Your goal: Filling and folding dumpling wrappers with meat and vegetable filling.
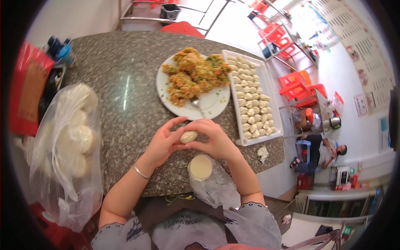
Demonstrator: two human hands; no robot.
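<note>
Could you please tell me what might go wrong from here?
The dumpling sits between the fingers of the left hand and right hand; too firm a pinch might deform it.

The clear plastic bag by the pale round stack overhangs the table's near edge, so a snag could drag both off.

The spoon points toward the hands and might get knocked.

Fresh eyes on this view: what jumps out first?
The heaped orange filling on the white plate, at upper centre, draws the eye first. Right of it, a white tray holds rows of pleated dumplings. Below the plate, the left hand and right hand hold a single dumpling.
</note>
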